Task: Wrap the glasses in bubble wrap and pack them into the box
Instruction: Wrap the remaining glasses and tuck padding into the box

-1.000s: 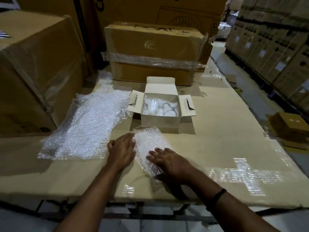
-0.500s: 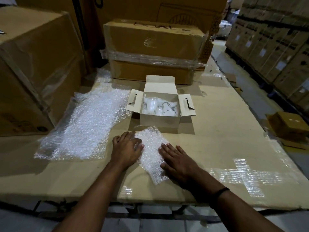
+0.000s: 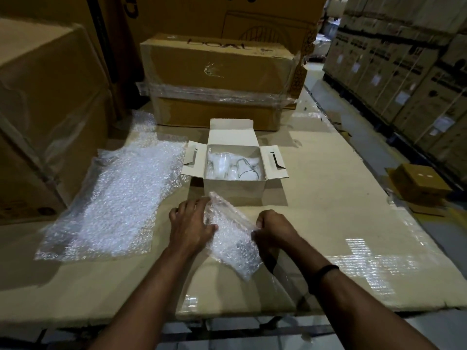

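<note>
A small sheet of bubble wrap (image 3: 232, 236) lies on the cardboard-covered table (image 3: 328, 198) just in front of me. My left hand (image 3: 189, 223) presses flat on its left edge, fingers spread. My right hand (image 3: 274, 229) is closed in a pinch on the sheet's right edge, lifting it. Beyond them stands a small white box (image 3: 233, 190), flaps open, with clear glasses (image 3: 231, 165) and wrap inside. I cannot tell whether a glass lies under the sheet.
A large loose sheet of bubble wrap (image 3: 121, 198) lies to the left. Big taped cartons stand at the left (image 3: 45, 109) and behind the box (image 3: 217, 79). A small brown box (image 3: 419, 183) sits off the table's right edge. Stacked cartons line the right aisle.
My right hand went from lying flat on the small sheet to pinching and lifting its right edge. My left hand has stayed on the left edge.
</note>
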A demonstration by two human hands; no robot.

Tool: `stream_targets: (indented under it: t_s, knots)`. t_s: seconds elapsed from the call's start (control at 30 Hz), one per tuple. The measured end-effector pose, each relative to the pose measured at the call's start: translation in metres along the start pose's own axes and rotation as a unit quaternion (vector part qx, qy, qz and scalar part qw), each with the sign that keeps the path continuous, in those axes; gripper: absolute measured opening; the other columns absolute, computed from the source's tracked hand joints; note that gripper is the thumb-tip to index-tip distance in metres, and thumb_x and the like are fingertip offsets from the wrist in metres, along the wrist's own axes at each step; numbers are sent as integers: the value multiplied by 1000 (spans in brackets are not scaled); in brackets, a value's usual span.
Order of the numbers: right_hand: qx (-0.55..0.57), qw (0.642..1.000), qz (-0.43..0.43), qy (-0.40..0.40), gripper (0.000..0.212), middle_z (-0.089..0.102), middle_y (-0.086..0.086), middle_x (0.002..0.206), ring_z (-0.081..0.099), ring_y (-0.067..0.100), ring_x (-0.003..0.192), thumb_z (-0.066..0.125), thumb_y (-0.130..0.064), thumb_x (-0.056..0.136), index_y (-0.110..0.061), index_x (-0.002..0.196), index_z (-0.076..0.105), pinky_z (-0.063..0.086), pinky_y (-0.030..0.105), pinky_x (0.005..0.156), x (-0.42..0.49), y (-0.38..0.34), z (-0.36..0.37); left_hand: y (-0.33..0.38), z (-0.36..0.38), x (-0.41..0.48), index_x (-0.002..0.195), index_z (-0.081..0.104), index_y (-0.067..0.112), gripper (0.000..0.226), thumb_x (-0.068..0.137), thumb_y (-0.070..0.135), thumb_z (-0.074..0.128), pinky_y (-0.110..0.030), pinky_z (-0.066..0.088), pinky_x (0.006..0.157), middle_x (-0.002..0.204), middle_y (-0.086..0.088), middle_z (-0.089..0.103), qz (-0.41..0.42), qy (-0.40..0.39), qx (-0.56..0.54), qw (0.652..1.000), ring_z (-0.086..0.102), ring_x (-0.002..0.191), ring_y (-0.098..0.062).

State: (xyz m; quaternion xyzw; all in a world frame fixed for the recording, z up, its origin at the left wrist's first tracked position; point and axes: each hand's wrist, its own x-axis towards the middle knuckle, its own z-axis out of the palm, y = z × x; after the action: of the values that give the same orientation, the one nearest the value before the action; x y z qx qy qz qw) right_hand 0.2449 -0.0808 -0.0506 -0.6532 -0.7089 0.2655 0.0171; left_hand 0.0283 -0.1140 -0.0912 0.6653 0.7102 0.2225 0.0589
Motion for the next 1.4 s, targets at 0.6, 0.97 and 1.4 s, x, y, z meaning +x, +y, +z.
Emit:
stream_targets:
  t_s: [0.6,0.97,1.4]
  knots:
    - [-251,914,-307,86,42,65,-3,106,58,22,100,41,-57,78,-21,88,60,45,39,84,-10,28,19,-35,-1,-4,83,69,25,24,67,35,55,-30,29,88,90,15,70,197,10,-75,978,64,90,-11]
    - [-171,956,-233,46,73,10,-6,162,6,13,149,13,-67,92,-28,154,13,3,38,118,-7,21,51,-23,8,-16,96,70,24,23,84,39,57,-33,37,96,123,5,67,186,-41,-42,981,59,115,-18]
    - [-78,968,-213,105,62,44,9,148,42,25,136,45,-46,91,-11,142,46,25,29,112,-18,43,23,-37,-4,-5,138,53,27,79,75,72,36,-34,28,102,142,6,52,225,-110,-5,968,45,131,-20]
